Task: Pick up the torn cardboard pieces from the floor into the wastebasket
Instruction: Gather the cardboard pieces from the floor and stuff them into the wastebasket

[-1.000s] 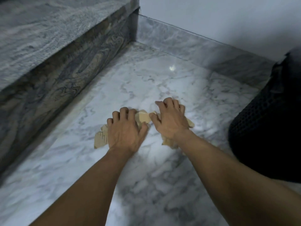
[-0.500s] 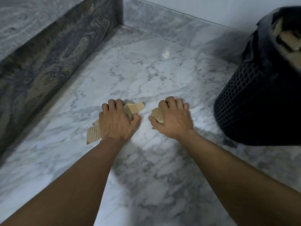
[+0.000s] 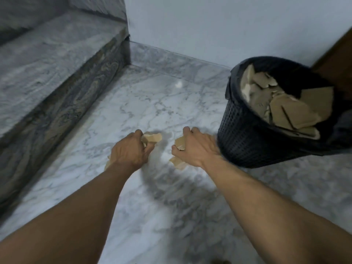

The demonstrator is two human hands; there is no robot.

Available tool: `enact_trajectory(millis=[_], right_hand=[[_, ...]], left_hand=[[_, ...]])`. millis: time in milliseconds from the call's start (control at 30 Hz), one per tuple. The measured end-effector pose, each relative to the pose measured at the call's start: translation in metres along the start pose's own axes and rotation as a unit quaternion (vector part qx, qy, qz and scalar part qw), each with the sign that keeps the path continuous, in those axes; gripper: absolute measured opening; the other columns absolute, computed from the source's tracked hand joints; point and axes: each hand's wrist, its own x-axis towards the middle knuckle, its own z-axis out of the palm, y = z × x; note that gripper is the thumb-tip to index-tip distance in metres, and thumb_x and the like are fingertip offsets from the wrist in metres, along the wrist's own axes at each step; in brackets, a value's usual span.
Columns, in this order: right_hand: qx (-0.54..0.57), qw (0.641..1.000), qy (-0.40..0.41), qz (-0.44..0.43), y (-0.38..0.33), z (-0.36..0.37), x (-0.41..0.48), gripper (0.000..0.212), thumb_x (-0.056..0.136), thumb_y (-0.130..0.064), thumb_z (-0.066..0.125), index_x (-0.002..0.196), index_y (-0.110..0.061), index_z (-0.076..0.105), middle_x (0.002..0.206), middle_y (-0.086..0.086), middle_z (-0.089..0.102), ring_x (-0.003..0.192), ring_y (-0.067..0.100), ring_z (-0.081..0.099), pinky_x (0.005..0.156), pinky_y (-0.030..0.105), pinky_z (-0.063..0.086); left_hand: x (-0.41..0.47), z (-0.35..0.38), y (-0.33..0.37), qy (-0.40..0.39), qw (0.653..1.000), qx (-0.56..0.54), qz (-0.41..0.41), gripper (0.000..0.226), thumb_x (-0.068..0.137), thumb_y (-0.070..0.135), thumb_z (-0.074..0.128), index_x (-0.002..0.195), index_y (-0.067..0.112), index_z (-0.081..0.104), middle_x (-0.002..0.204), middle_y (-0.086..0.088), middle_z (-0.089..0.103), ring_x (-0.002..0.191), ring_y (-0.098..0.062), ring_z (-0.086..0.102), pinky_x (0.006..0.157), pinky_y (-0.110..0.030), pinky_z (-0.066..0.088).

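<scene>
1. Hands: the left hand (image 3: 129, 151) is curled round a bunch of torn cardboard pieces, the left bunch (image 3: 152, 138). One tan corner sticks out past the knuckles and another scrap shows beneath the wrist.
2. The right hand (image 3: 196, 147) is likewise closed round the right bunch (image 3: 180, 142), thumb pressed in from the near side. A loose end (image 3: 178, 162) hangs out below the palm. Neither hand is spread; each is filled by its load.
3. Both bunches sit low over the marble floor (image 3: 152, 96), near each other but apart. Whether the lowest scraps touch the floor cannot be told from this view.
4. The fisted, crumpling hold appears chosen to gather several irregular pieces into one load, so that none slips free in transit.
5. The wastebasket (image 3: 247, 134), black and perforated, stands just beside the right hand and leans its mouth toward the viewer. Discarded cardboard (image 3: 289, 109) fills much of the opening.
6. This closeness favours a short carry. By judgement, the right bunch goes in first and the left must cross over.
7. Risk: the basket is nearly full, so new pieces may perch on the pile and slide back out.
8. A marble step (image 3: 57, 54) bounds the floor on the left, and a pale wall (image 3: 209, 25) closes the corner.
</scene>
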Motion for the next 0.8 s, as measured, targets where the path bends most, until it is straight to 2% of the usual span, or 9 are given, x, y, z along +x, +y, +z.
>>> enact_trajectory(millis=[133,233,300,367,433,567,633,733,800], right_hand=[[0.007,0.998,0.055,-0.001,0.0,-0.086,-0.024,0.063,0.091,-0.066,0.044,0.125,-0.014,0.046,0.118,0.011,0.056,0.102,0.039,0.06,0.074,0.039,0.033],[-0.003,0.993,0.117,-0.009,-0.001,-0.153,-0.039,0.069,0.091,-0.068,0.041,0.134,-0.014,0.044,0.126,0.012,0.056,0.107,0.04,0.06,0.074,0.041,0.033],[0.004,0.986,0.164,0.01,0.01,-0.191,-0.045,0.072,0.091,-0.07,0.039,0.136,-0.014,0.044,0.128,0.014,0.057,0.109,0.041,0.06,0.075,0.043,0.034],[0.021,0.981,0.185,0.059,0.038,-0.217,-0.052,0.071,0.091,-0.069,0.038,0.134,-0.013,0.045,0.127,0.014,0.057,0.109,0.041,0.059,0.075,0.043,0.035],[0.048,0.971,0.191,0.134,0.077,-0.233,-0.059,0.073,0.091,-0.069,0.038,0.138,-0.014,0.043,0.13,0.014,0.055,0.112,0.04,0.058,0.076,0.042,0.037],[0.084,0.947,0.171,0.257,0.148,-0.245,-0.069,0.084,0.089,-0.073,0.036,0.151,-0.017,0.032,0.146,0.017,0.043,0.123,0.041,0.053,0.086,0.045,0.041],[0.109,0.941,0.143,0.287,0.172,-0.241,-0.069,0.09,0.088,-0.078,0.036,0.155,-0.019,0.024,0.154,0.017,0.032,0.127,0.041,0.051,0.091,0.046,0.043],[0.195,0.925,0.106,0.309,0.204,-0.234,-0.067,0.098,0.083,-0.085,0.037,0.158,-0.025,0.016,0.162,0.011,0.014,0.136,0.045,0.042,0.102,0.05,0.044],[0.238,0.913,0.105,0.314,0.222,-0.229,-0.071,0.092,0.086,-0.081,0.038,0.158,-0.028,0.017,0.163,0.008,0.015,0.14,0.043,0.039,0.104,0.05,0.041]], left_hand=[[0.011,-0.073,0.061,0.015,0.999,-0.038,0.018,0.032,0.09,0.051,0.051,0.084,0.021,0.047,0.08,-0.001,0.059,0.077,-0.031,0.055,0.063,-0.034,0.035],[0.024,-0.132,0.112,0.025,0.996,-0.079,0.031,0.036,0.078,0.052,0.048,0.086,0.019,0.056,0.07,-0.001,0.068,0.076,-0.03,0.062,0.064,-0.035,0.043],[0.034,-0.162,0.151,0.044,0.991,-0.111,0.056,0.041,0.074,0.053,0.046,0.088,0.017,0.061,0.062,-0.001,0.068,0.074,-0.029,0.066,0.069,-0.037,0.052],[0.04,-0.178,0.193,0.054,0.989,-0.119,0.071,0.039,0.081,0.049,0.048,0.089,0.012,0.057,0.06,-0.002,0.063,0.072,-0.029,0.062,0.069,-0.037,0.049],[0.042,-0.18,0.236,0.061,0.987,-0.121,0.087,0.031,0.091,0.041,0.052,0.09,0.01,0.053,0.066,-0.002,0.055,0.076,-0.03,0.055,0.068,-0.033,0.04],[0.051,-0.152,0.305,0.042,0.983,-0.137,0.118,0.036,0.097,0.046,0.047,0.095,0.01,0.05,0.103,-0.017,0.065,0.102,-0.039,0.061,0.077,-0.036,0.042],[0.055,-0.129,0.331,0.01,0.98,-0.168,0.109,0.042,0.097,0.051,0.042,0.1,0.009,0.049,0.107,-0.015,0.063,0.106,-0.037,0.06,0.081,-0.036,0.043],[0.051,-0.102,0.363,-0.055,0.959,-0.27,0.062,0.07,0.083,0.066,0.044,0.124,0.01,0.047,0.119,-0.013,0.061,0.117,-0.037,0.056,0.098,-0.044,0.046],[0.047,-0.09,0.375,-0.065,0.943,-0.324,0.035,0.082,0.082,0.07,0.048,0.141,0.014,0.038,0.133,-0.013,0.056,0.124,-0.035,0.05,0.103,-0.045,0.042]])
